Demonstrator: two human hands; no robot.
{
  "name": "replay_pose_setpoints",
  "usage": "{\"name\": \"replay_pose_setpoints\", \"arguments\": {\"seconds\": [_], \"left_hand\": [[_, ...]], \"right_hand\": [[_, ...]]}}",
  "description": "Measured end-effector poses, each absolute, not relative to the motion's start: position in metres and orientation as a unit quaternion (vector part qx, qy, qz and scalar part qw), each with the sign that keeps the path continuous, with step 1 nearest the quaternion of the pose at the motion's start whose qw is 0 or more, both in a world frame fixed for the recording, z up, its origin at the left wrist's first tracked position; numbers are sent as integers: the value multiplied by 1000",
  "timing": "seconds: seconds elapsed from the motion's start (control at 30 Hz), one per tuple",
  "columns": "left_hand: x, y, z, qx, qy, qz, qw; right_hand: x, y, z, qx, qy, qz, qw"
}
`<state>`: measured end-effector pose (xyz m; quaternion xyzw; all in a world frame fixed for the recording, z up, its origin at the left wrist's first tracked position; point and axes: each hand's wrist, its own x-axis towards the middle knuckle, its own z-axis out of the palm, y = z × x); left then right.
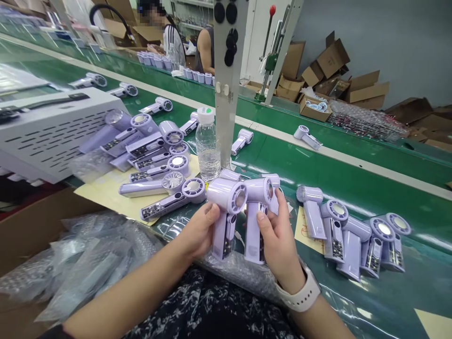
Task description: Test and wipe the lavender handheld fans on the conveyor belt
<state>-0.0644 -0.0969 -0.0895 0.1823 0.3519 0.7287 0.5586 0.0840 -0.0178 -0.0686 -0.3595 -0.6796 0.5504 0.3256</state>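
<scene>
Two lavender handheld fans are held upright side by side in front of me. My left hand (202, 230) is closed around the handle of the left handheld fan (222, 230), thumb just below its round head. The right handheld fan (253, 235) is gripped by my right hand (278, 230), thumb on the handle and forefinger raised beside the head. Dark strips with small parts show along both handles. Behind them, more lavender fan pieces and a white cable end (239, 238) are partly hidden.
Several fans lie piled on yellow paper (106, 193) to the left, others in a row (348, 245) at right. A water bottle (207, 146) stands beside a metal post (228, 94). Fans rest along the green conveyor (275, 155). A box of plastic bags (95, 263) sits lower left; co-workers are beyond.
</scene>
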Motion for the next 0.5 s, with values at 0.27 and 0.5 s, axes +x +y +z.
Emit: {"name": "replay_pose_setpoints", "arguments": {"seconds": [0.27, 0.5], "left_hand": [[-70, -93, -92, 151, 245, 730, 620], [-80, -84, -68, 196, 256, 778, 538]], "right_hand": [[78, -17, -76, -403, -865, 244, 172], [80, -38, -87, -303, -872, 378, 75]]}}
